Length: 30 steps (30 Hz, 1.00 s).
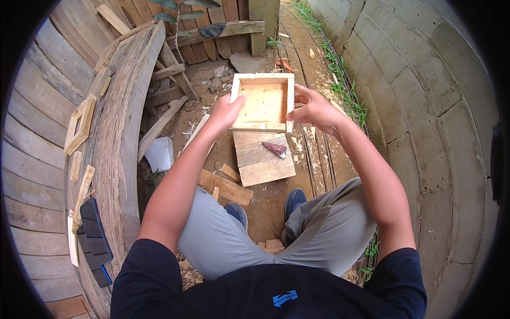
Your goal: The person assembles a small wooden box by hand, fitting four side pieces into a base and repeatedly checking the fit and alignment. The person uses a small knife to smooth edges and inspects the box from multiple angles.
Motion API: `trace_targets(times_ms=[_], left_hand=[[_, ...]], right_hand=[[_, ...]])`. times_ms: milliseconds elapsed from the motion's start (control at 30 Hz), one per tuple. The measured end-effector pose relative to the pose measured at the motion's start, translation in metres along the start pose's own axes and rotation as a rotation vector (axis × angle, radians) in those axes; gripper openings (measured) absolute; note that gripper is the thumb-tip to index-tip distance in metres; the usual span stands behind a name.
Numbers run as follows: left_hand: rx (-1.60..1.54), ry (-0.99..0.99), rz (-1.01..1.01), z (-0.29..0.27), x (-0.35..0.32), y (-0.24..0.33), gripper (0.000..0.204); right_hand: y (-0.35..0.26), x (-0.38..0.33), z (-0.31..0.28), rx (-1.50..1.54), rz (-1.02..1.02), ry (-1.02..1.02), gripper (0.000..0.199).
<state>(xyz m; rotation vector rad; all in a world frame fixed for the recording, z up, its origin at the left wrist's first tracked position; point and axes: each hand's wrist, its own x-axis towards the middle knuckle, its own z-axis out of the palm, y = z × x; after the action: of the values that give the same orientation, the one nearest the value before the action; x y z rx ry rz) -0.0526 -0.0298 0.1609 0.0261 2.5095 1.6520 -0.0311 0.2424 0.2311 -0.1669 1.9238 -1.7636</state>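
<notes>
Between my two hands is a shallow square wooden box [263, 127], its open side facing me and its inside bare. My left hand [227, 112] grips the left wall, thumb over the rim. On the opposite wall, my right hand [314, 109] holds on with thumb and fingers near the lower right corner. Just below the box stands a low board of joined planks [265, 173]. A folded piece of dark red sandpaper [274, 149] rests on that board, apart from both hands.
A thick wooden bench [119, 138] runs along the left, carrying a small wooden frame [81, 125], sticks and a dark phone-like slab [95, 228]. Offcuts [226, 186] and shavings litter the dirt. A grey block wall [419, 117] bounds the right; a wooden fence [228, 16] stands ahead.
</notes>
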Motion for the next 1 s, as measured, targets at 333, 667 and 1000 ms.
trace_targets(times_ms=[333, 667, 1000], left_hand=[[-0.071, -0.05, -0.049, -0.004, -0.001, 0.007, 0.045], [-0.116, -0.078, -0.047, -0.006, -0.009, 0.018, 0.047], [-0.112, -0.085, -0.056, -0.005, -0.008, 0.019, 0.055]], right_hand=[[0.005, 0.011, -0.001, 0.046, 0.141, 0.152, 0.092], [0.001, 0.004, 0.002, -0.106, 0.148, 0.064, 0.079], [0.013, 0.012, -0.008, -0.088, 0.143, 0.056, 0.071]])
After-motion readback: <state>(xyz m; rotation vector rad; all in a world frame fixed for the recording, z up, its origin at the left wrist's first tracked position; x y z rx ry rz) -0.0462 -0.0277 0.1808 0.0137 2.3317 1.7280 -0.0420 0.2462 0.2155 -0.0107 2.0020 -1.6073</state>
